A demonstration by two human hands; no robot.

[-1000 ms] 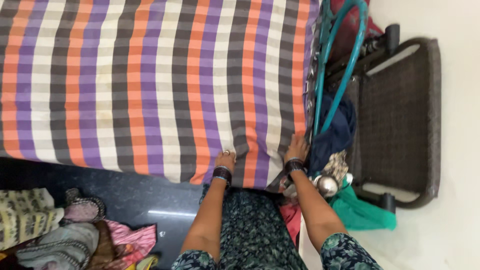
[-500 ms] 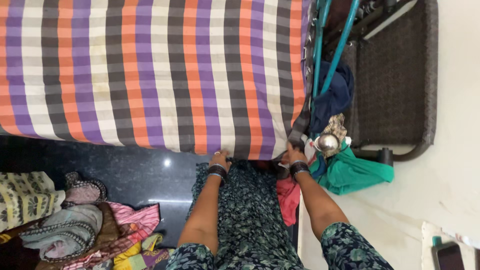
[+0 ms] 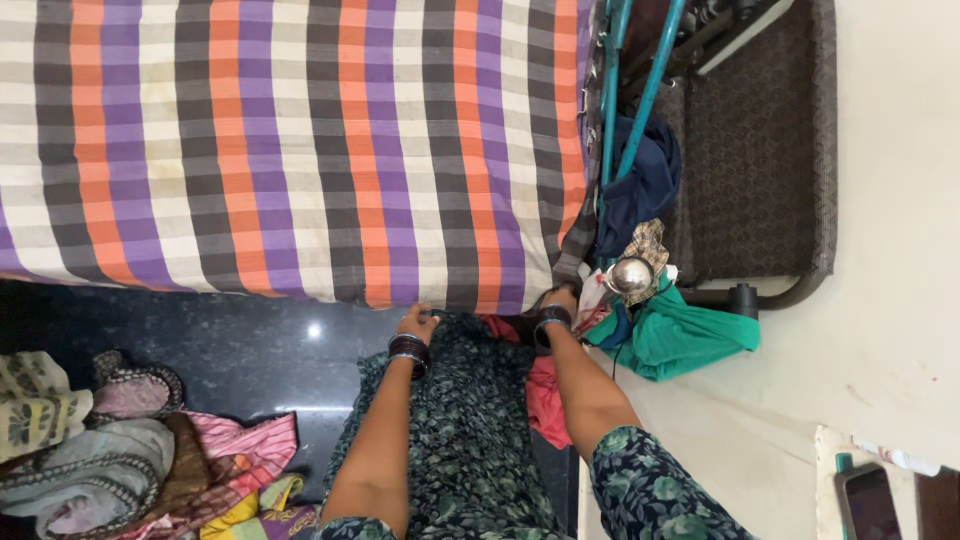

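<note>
The striped sheet (image 3: 300,150) lay spread over the bed, its near edge hanging above the dark floor (image 3: 200,340). The left hand (image 3: 418,322) and right hand (image 3: 560,300) both gripped that edge, the right at the corner. A steel pot (image 3: 630,275) and green cloth (image 3: 690,340) sat just right; a clothes heap (image 3: 120,460) lay on the floor, left.

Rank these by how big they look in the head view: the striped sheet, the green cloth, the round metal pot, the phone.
1. striped sheet, by far the largest
2. green cloth
3. round metal pot and phone: look alike, and the phone is cut off by the frame edge, so no ranking.
</note>
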